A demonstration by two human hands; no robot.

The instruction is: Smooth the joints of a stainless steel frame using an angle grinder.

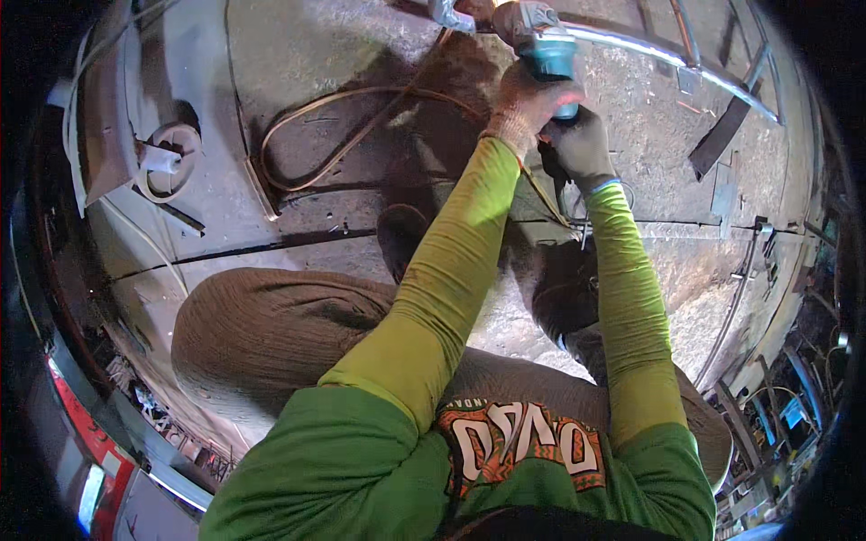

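Note:
An angle grinder (550, 56) with a teal body and a grey metal head is at the top of the view, right of the middle. My left hand (528, 101), in a pale knit glove, wraps round its body. Just behind, my gloved right hand (580, 144) closes round the grinder's rear end, and a cord runs down from there. Beside the grinder head lies a long, shiny metal tube (631, 48), curving away to the right. Whether the disc touches metal is cut off by the top edge. Orange light glows on the left glove.
A brown cable (316, 97) loops over the floor at left, near a white ring-shaped reel (171, 162). At right lies a dark flat strip (719, 140). My bent knee (262, 325) is at left; metal scraps line the right rim. A seam crosses the floor.

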